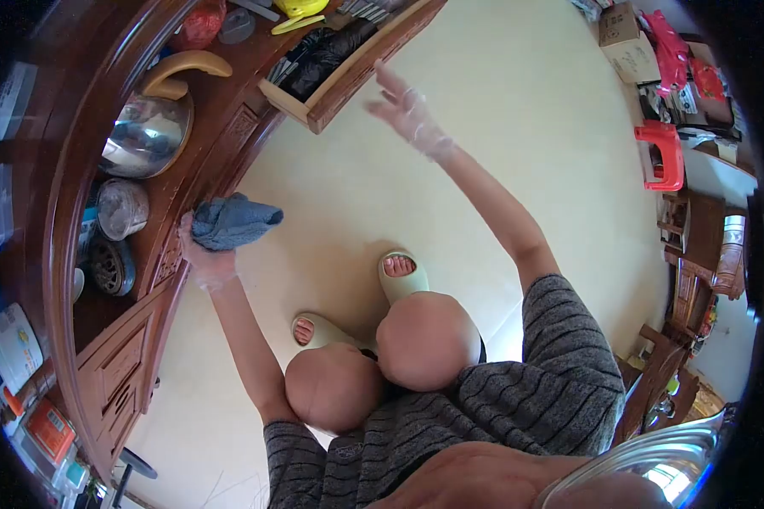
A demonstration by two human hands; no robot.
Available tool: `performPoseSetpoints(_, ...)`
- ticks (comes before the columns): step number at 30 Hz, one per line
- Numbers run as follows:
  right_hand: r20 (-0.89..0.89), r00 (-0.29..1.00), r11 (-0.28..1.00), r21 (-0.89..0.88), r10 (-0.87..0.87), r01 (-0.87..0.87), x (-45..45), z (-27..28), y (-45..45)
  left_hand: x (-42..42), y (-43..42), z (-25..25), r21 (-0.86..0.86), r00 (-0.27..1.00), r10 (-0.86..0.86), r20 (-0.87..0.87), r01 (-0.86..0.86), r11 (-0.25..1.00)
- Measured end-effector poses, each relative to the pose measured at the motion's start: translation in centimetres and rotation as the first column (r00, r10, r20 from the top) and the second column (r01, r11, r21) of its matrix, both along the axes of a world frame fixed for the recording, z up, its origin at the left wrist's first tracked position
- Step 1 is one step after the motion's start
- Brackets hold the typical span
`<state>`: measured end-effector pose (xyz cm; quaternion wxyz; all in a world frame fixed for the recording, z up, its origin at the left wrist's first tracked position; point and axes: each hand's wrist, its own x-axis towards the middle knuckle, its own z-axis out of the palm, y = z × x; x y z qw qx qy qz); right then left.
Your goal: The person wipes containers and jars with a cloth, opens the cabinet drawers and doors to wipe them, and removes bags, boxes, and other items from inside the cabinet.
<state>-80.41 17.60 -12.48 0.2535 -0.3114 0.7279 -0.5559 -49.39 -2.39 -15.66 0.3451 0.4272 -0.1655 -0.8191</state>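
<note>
My left hand (209, 261), in a clear plastic glove, grips a bunched blue-grey cloth (233, 222) at the front edge of the wooden cabinet (110, 373). My right hand (410, 114), gloved the same way, is raised with its fingers apart and nothing in them. It is nearest to the front panel of a pulled-out drawer (348, 93); whether a fingertip touches the panel I cannot tell. Inside the drawer lies a black plastic bag (335, 58) among other items partly hidden by it.
On the cabinet shelf stand a shiny metal kettle (148, 136) with a wooden-coloured handle, a clear round container (122, 209) and a dark round object (112, 265). A red stool (660, 157) and a cardboard box (628, 47) stand across the pale floor (518, 93).
</note>
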Motion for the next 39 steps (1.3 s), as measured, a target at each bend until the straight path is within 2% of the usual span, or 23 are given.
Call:
performPoseSetpoints(3, -0.206, 0.967, 0.967, 0.233, 0.151, -0.102, 2.4, -0.6, -1.3, 0.6, -0.1, -0.5, 0.06, 0.999, -0.019, -0.051, 0.023, 0.998)
performPoseSetpoints(6, -0.077, 0.995, 0.998, 0.004, -0.056, 0.057, 4.5, -1.4, -3.5, 0.8, 0.0, -0.7, -0.001, 0.998, -0.023, -0.054, 0.023, 1.0)
performPoseSetpoints(9, -0.209, 0.977, 0.998, -0.051, -0.047, 0.037, 4.4, -2.9, -3.7, 0.6, 0.2, -0.3, 0.056, 0.999, -0.008, -0.041, 0.01, 0.998)
performPoseSetpoints(12, -0.214, 0.977, 1.0, -0.016, -0.001, -0.002, 3.7, -2.8, -4.2, -0.1, 0.7, 0.8, 0.023, 0.998, 0.031, 0.055, -0.032, 0.999)
performPoseSetpoints(15, -0.194, 0.979, 0.998, -0.018, 0.059, -0.064, 2.1, -3.8, -6.0, 0.6, -0.1, -1.2, -0.025, 0.994, 0.065, 0.086, -0.063, 0.998)
performPoseSetpoints(18, -0.047, 0.995, 0.996, 0.013, 0.087, -0.087, 1.7, -1.9, -7.9, 0.1, 0.4, 0.3, 0.002, 0.998, 0.022, 0.052, -0.022, 1.0)
performPoseSetpoints(19, -0.004, 0.994, 0.994, 0.024, 0.106, -0.106, 1.7, -1.7, -8.7, 0.6, 0.2, -0.9, -0.153, 0.994, 0.006, 0.108, 0.01, 0.988)
performPoseSetpoints(20, 0.054, 0.996, 0.987, -0.146, 0.07, -0.062, 1.0, -4.1, -10.1, 1.5, 0.1, -3.2, -0.3, 0.985, 0.004, 0.171, 0.048, 0.953)
performPoseSetpoints(21, 0.107, 0.993, 0.95, -0.31, 0.057, -0.021, 0.4, -6.5, -11.5, 2.2, -0.1, -3.4, -0.327, 0.984, 0.011, 0.179, 0.048, 0.944)
performPoseSetpoints(22, 0.188, 0.98, 0.933, -0.359, 0.061, 0.011, -0.5, -8.0, -12.9, 2.8, -0.2, -3.5, -0.353, 0.982, 0.019, 0.186, 0.049, 0.934)
performPoseSetpoints(23, 0.267, 0.961, 0.913, -0.404, 0.068, 0.048, -0.6, -8.8, -13.6, 2.1, 0.3, -1.7, -0.268, 0.991, 0.03, 0.129, 0.006, 0.963)
performPoseSetpoints(24, 0.157, 0.987, 0.942, -0.334, 0.031, 0.024, 0.0, -8.7, -14.0, 1.6, 0.7, -0.6, -0.18, 0.997, 0.044, 0.066, -0.032, 0.983)
performPoseSetpoints(26, -0.091, 0.995, 0.983, -0.186, -0.028, 0.011, 0.4, -7.1, -14.6, 1.6, 1.2, -0.2, -0.164, 0.992, 0.077, 0.097, -0.06, 0.985)
performPoseSetpoints(27, 0.172, 0.985, 0.966, -0.251, -0.024, 0.067, 0.4, -5.9, -14.5, 1.7, 1.1, -0.2, -0.154, 0.99, 0.091, 0.108, -0.074, 0.985)
performPoseSetpoints(28, 0.423, 0.906, 0.945, -0.295, -0.002, 0.14, 0.6, -4.0, -14.1, 2.4, 0.9, -2.5, -0.338, 0.974, 0.126, 0.186, -0.057, 0.939)
performPoseSetpoints(29, 0.646, 0.763, 0.923, -0.311, 0.032, 0.225, 0.8, -3.0, -13.6, 2.8, 0.9, -1.8, -0.234, 0.985, 0.117, 0.124, -0.085, 0.968)
performPoseSetpoints(31, 0.364, 0.931, 0.965, -0.234, -0.025, 0.118, 1.3, -6.7, -12.5, 3.0, 1.1, -0.5, -0.018, 0.992, 0.128, -0.018, -0.128, 0.992)
performPoseSetpoints(33, 0.313, 0.944, 0.972, -0.232, 0.108, -0.034, 5.3, -8.5, -12.4, 3.2, 1.7, 1.2, -0.019, 0.988, 0.152, -0.011, -0.152, 0.988)
performPoseSetpoints(35, 0.532, 0.788, 0.947, -0.25, 0.31, -0.203, 14.0, -4.4, -12.3, 4.1, 1.7, 1.5, 0.033, 0.985, 0.174, -0.011, -0.173, 0.984)
performPoseSetpoints(36, 0.645, 0.678, 0.935, -0.218, 0.353, -0.28, 16.8, -1.7, -13.0, 4.7, 1.4, 0.8, 0.084, 0.982, 0.186, -0.011, -0.185, 0.979)
performPoseSetpoints(37, 0.734, 0.588, 0.938, -0.224, 0.34, -0.263, 18.2, -0.8, -14.4, 5.5, 1.3, 0.4, 0.136, 0.98, 0.199, -0.007, -0.197, 0.971)
performPoseSetpoints(39, 0.878, 0.375, 0.947, -0.222, 0.298, -0.234, 20.4, 0.1, -16.5, 6.2, 1.8, 0.9, 0.063, 0.964, 0.262, 0.037, -0.264, 0.962)
